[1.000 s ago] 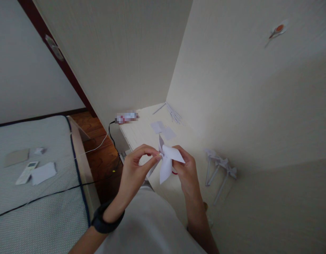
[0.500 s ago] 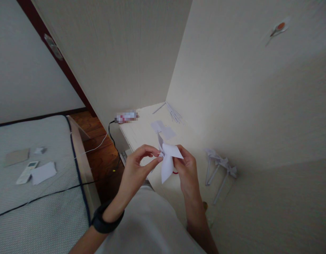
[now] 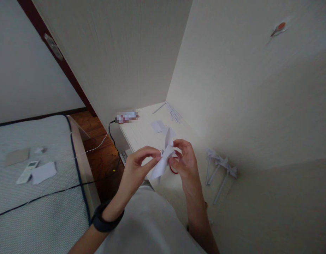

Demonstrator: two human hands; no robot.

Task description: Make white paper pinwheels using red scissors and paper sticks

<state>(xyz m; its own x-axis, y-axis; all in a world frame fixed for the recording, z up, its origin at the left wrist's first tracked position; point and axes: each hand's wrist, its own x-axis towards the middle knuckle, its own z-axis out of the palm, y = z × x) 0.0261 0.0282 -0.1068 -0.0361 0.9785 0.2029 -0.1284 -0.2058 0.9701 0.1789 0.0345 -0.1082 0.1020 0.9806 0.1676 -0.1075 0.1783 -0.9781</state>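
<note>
Between my two hands, over the table, is a white paper pinwheel (image 3: 163, 165) with its blades turned at an angle. My left hand (image 3: 140, 163), which has a black band on its wrist, pinches the pinwheel near its centre with thumb and forefinger. On the other side, my right hand (image 3: 186, 165) has its curled fingers and thumb on the pinwheel close to the middle. The blades and fingers hide the exact contact points. Behind the right thumb, part of a red ring-shaped thing (image 3: 173, 171) shows on the table.
On the white table (image 3: 141, 135) lie paper squares (image 3: 156, 126) and thin paper sticks (image 3: 173, 113). Several pinwheels on sticks (image 3: 221, 161) lie at the right by the wall. A power strip (image 3: 127, 116) with cords sits at the back left. A bed (image 3: 46, 201) holds a remote (image 3: 27, 173) and papers.
The pinwheel has turned between my hands, its blades now tilted up and down to the left. My right fingers have shifted from a right-hand blade towards its middle; my left hand stays nearly in place.
</note>
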